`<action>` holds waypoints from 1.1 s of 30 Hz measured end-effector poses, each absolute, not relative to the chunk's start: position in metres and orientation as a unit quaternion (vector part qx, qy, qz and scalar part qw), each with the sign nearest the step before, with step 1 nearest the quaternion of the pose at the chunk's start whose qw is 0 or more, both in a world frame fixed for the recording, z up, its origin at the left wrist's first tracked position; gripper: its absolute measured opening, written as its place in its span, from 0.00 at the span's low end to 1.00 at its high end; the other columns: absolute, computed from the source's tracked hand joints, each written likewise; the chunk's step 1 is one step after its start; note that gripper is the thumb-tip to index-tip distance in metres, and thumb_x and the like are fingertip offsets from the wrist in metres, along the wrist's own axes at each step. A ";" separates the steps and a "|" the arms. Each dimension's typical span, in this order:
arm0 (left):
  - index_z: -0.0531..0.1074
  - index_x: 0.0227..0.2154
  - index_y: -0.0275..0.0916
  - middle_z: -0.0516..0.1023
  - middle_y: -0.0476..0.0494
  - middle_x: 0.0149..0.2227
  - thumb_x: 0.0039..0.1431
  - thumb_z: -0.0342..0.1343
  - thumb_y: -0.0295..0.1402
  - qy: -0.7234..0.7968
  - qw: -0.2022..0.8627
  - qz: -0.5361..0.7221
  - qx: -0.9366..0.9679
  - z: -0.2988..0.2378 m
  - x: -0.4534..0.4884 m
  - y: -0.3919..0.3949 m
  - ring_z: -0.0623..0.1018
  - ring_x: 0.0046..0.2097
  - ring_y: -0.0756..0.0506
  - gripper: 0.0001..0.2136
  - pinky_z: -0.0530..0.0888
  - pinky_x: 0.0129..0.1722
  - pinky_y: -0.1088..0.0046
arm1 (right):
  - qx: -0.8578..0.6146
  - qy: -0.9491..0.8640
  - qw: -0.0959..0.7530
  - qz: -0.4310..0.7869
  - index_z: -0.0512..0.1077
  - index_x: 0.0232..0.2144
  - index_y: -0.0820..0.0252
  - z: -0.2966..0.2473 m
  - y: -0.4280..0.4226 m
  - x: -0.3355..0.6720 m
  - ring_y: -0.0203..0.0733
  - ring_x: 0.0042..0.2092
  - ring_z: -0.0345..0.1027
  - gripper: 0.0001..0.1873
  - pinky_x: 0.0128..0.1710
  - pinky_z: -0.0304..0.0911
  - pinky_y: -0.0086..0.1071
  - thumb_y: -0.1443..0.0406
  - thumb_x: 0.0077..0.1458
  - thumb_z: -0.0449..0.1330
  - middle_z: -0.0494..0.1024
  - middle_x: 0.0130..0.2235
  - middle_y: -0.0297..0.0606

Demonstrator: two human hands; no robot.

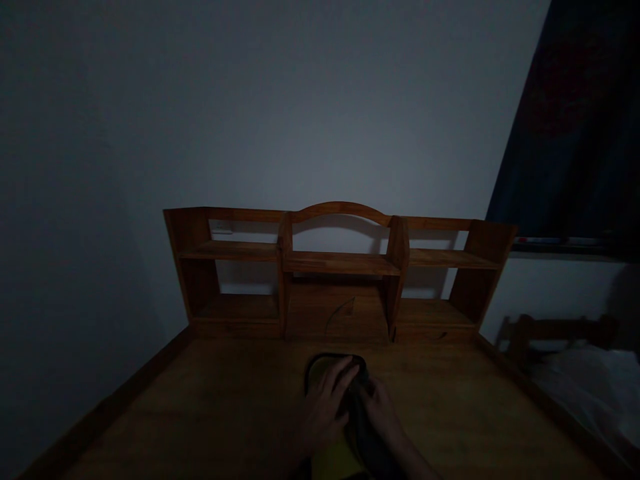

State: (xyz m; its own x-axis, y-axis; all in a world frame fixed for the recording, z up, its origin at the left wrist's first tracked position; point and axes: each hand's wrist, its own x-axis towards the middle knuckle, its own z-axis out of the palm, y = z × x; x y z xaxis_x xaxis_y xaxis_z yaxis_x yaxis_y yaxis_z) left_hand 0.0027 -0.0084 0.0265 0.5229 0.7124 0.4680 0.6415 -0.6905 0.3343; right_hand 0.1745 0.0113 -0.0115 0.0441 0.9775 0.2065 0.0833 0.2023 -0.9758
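Note:
In the dim light, a soft-looking yellow-green item with a black rim (333, 460) lies on the wooden desk. Its kind is hard to make out; it could be a case or a bag. My left hand (325, 408) lies across it, fingers bent and closed on its dark upper edge. From the other side my right hand (384, 412) pinches the dark right part with thumb and fingers. The hands are close together, and both partly cover the item. Its near end runs out of the bottom of the view.
Behind the item stands a wooden desk shelf (343, 263) with several compartments against the white wall (320, 107). A dark board or window (575, 133) is at the upper right. On the right, a wooden chair back (565, 328) and a pale plastic bag (590, 380) show.

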 end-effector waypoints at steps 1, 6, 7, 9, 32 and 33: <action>0.42 0.66 0.51 0.48 0.47 0.68 0.49 0.54 0.22 0.391 0.064 0.285 0.873 0.029 0.003 -0.010 0.59 0.64 0.39 0.43 0.64 0.60 0.56 | -0.481 -0.573 0.541 0.384 0.76 0.43 0.62 -0.011 0.011 0.177 0.55 0.47 0.72 0.21 0.48 0.66 0.43 0.53 0.53 0.59 0.79 0.43 0.47; 0.43 0.66 0.53 0.51 0.46 0.67 0.46 0.59 0.28 0.410 0.068 0.284 0.864 0.030 0.005 -0.013 0.65 0.61 0.36 0.45 0.67 0.58 0.52 | -0.471 -0.670 0.498 0.285 0.74 0.47 0.57 0.005 0.003 0.188 0.52 0.45 0.73 0.17 0.48 0.66 0.40 0.59 0.58 0.54 0.79 0.45 0.44; 0.43 0.66 0.53 0.51 0.46 0.67 0.46 0.60 0.28 0.413 0.071 0.294 0.859 0.029 0.006 -0.014 0.64 0.61 0.36 0.45 0.67 0.58 0.53 | -0.471 -0.679 0.490 0.277 0.75 0.46 0.57 0.008 0.002 0.190 0.52 0.43 0.74 0.17 0.45 0.67 0.40 0.60 0.59 0.54 0.80 0.44 0.44; 0.44 0.66 0.52 0.53 0.45 0.66 0.45 0.61 0.29 0.415 0.083 0.307 0.852 0.027 0.006 -0.013 0.63 0.62 0.37 0.46 0.66 0.59 0.55 | -0.471 -0.696 0.471 0.267 0.76 0.44 0.57 0.011 0.002 0.194 0.52 0.40 0.75 0.15 0.41 0.68 0.38 0.61 0.58 0.54 0.80 0.42 0.45; 0.45 0.64 0.57 0.56 0.46 0.63 0.45 0.64 0.23 0.459 0.131 0.406 0.780 0.013 -0.001 0.000 0.60 0.63 0.40 0.48 0.63 0.61 0.58 | -0.306 -0.426 0.517 0.677 0.76 0.42 0.60 0.006 0.010 0.173 0.50 0.44 0.74 0.17 0.46 0.67 0.39 0.59 0.49 0.66 0.80 0.43 0.43; 0.44 0.64 0.57 0.55 0.47 0.64 0.45 0.64 0.24 0.464 0.142 0.419 0.767 0.012 -0.001 0.000 0.60 0.64 0.40 0.48 0.63 0.61 0.59 | -0.278 -0.409 0.506 0.706 0.76 0.41 0.59 0.006 0.010 0.173 0.48 0.43 0.74 0.16 0.45 0.67 0.37 0.60 0.50 0.66 0.80 0.43 0.41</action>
State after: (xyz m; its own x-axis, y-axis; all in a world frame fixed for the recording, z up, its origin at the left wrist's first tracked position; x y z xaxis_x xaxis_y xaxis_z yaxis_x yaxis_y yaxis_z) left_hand -0.0011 0.0003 0.0124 0.2175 0.8318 0.5106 0.5932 -0.5281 0.6076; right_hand 0.1726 0.0101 0.0057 -0.3328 0.9428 0.0208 -0.4875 -0.1531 -0.8596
